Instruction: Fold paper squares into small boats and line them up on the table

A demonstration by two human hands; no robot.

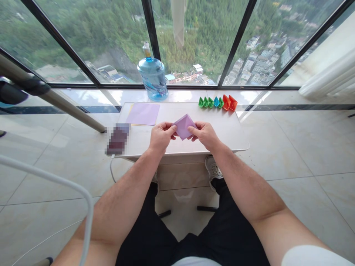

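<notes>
A folded piece of purple paper (184, 126), roughly diamond-shaped, is held up above the near half of the small white table (222, 136). My left hand (163, 136) pinches its left corner between thumb and fingers. At the opposite side, my right hand (204, 133) grips the right corner, with the thumb lying on the front face. Both hands' lower fingers are partly hidden behind the paper. Flat purple sheets (143, 113) lie at the table's back left, with a yellowish edge showing beneath.
Several folded paper boats (210, 102) in green, blue and orange-red line the back right edge. A blurred-out phone (118, 139) with a white cable lies at the left edge. Behind the table stands a blue water jug (153, 79) by the window. A grey pole slants in from the left.
</notes>
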